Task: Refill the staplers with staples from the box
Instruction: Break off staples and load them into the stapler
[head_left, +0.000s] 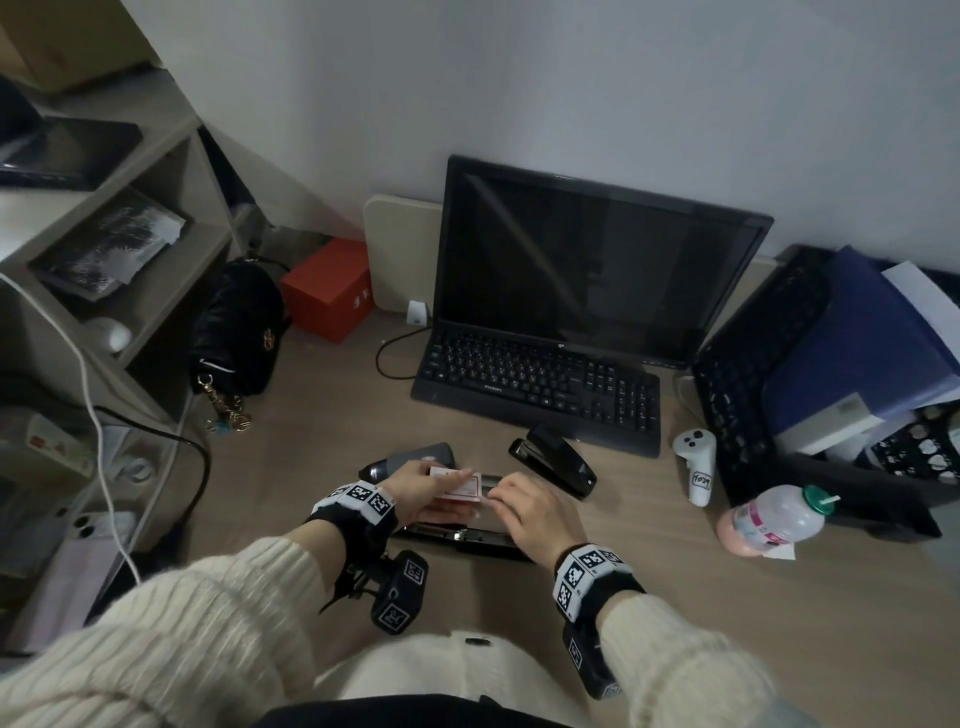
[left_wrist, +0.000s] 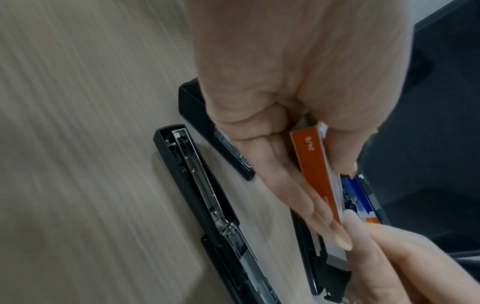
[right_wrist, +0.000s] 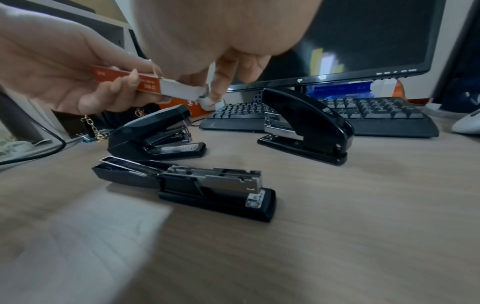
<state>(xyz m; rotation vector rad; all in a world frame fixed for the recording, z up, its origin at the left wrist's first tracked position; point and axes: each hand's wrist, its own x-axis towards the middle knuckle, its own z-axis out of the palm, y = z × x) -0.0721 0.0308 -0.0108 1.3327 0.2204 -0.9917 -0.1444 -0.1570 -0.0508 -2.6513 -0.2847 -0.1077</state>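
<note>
My left hand (head_left: 422, 490) holds a small orange and white staple box (head_left: 459, 486) above the desk, fingers under it and thumb on top. The box (left_wrist: 314, 168) shows its orange side, and its white inner tray (right_wrist: 179, 89) sticks out to the right. My right hand (head_left: 500, 495) pinches the end of that tray with its fingertips (right_wrist: 217, 90). Below the hands lies a black stapler (right_wrist: 207, 188) folded open, its metal channel bare. A grey-topped stapler (right_wrist: 155, 133) stands closed behind it on the left. A larger black stapler (right_wrist: 306, 125) stands closed on the right.
A keyboard (head_left: 540, 382) and a dark monitor (head_left: 597, 260) stand behind the staplers. A white controller (head_left: 695, 465) and a plastic bottle (head_left: 774, 519) lie to the right. A black handbag (head_left: 236, 332) and a red box (head_left: 330, 288) sit to the left, by shelves.
</note>
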